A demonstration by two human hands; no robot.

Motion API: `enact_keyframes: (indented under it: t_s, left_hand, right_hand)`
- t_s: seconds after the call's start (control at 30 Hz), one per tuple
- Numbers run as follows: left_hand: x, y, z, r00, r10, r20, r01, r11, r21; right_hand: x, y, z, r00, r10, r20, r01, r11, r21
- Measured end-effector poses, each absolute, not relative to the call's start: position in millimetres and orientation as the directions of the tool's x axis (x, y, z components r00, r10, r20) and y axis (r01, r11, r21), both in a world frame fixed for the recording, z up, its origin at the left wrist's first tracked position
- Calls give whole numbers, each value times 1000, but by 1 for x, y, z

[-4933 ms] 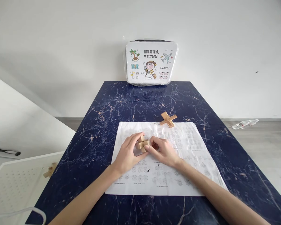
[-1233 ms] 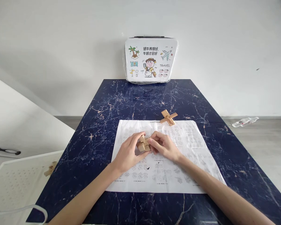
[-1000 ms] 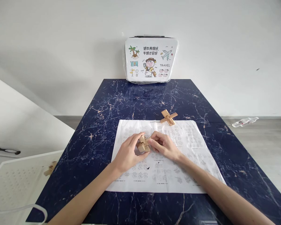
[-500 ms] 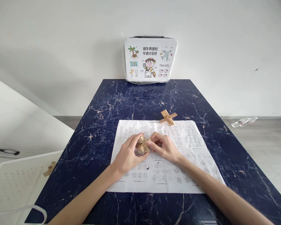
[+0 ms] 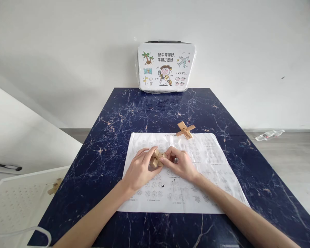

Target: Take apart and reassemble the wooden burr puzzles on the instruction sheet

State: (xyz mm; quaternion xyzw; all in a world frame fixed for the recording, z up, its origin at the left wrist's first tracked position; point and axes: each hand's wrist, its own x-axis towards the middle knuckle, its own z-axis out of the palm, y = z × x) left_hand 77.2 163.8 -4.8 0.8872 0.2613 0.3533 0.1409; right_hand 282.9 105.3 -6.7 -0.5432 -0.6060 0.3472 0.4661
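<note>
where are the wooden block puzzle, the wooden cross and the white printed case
Wooden block puzzle (image 5: 157, 157): head view, on its upper blocks.
Wooden cross (image 5: 185, 130): head view, where its bars meet.
White printed case (image 5: 166, 67): head view, on its front.

Just look at that table (image 5: 134, 110): deep navy, veined white and flecked tan! White on the paper sheet (image 5: 209, 203), patterned with rows of grey drawings (image 5: 153, 193). Over the sheet, pale tan on the block puzzle (image 5: 155, 162); at the sheet's far edge, golden brown on the wooden cross (image 5: 185, 130). Beyond the sheet, white on the case (image 5: 167, 86), splashed with green, blue and yellow cartoons (image 5: 165, 74). Left of the sheet, white again on the hole-dotted tray (image 5: 33, 196).
</note>
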Motion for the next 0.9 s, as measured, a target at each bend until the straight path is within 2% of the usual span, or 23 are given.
enact_keyframes:
  t_s: [0.2, 0.33, 0.43, 0.67, 0.9]
  left_hand:
    - [77, 163, 0, 545, 676, 496, 330, -717, 615]
    - [75, 164, 7, 590, 640, 491, 235, -719, 654]
    - [74, 167, 9, 641, 622, 449, 214, -706, 675]
    - [69, 175, 6, 684, 571, 454, 196, -743, 640]
    - [62, 179, 13, 749, 493, 442, 188, -799, 572]
  right_hand:
    - [286, 109, -5, -40, 988, 148, 260, 154, -953]
    - [287, 111, -3, -177, 974, 144, 271, 189, -944]
    - [288, 112, -3, -187, 970, 154, 267, 201, -942]
    - [290, 112, -5, -144, 980, 140, 282, 176, -943]
    - [288, 111, -3, -144, 973, 181, 341, 220, -914]
